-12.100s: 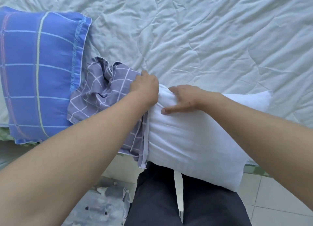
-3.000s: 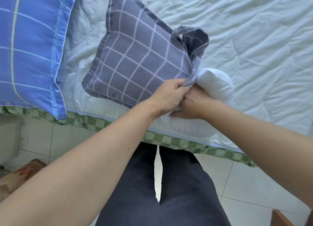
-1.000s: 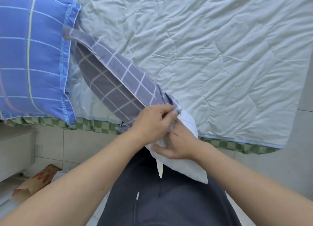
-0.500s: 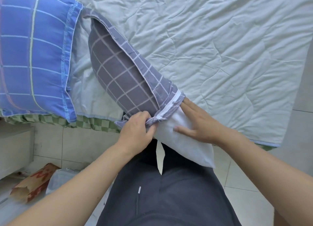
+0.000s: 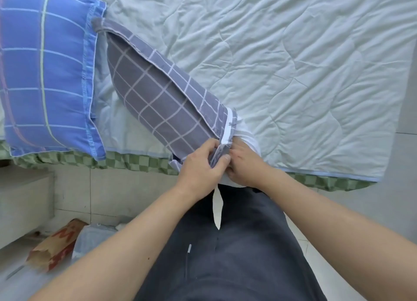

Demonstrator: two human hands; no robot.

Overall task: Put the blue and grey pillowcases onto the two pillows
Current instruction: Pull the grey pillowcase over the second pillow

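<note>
The grey checked pillowcase (image 5: pixel 155 91) covers most of a white pillow (image 5: pixel 248 136), which lies tilted on its edge across the near side of the bed. Only the pillow's near end sticks out of the case's open hem. My left hand (image 5: pixel 200 165) pinches that hem between thumb and fingers. My right hand (image 5: pixel 243 165) sits right beside it, fingers curled against the white pillow end, partly hidden by the left hand. A white label strip (image 5: pixel 217 208) hangs down from the pillow. The blue checked pillow (image 5: pixel 45 70) lies covered at the far left of the bed.
A pale green quilt (image 5: pixel 293 64) covers the bed, with a green checked sheet edge (image 5: pixel 126 162) along the near side. On the tiled floor at lower left lie a brown paper bag (image 5: pixel 56 246) and a plastic bag (image 5: pixel 90 239). A white cabinet (image 5: pixel 22 199) stands left.
My right hand has gone from lying flat on the white pillow end to curling against it at the hem. More of the pillow is inside the grey case. My left hand still pinches the hem.
</note>
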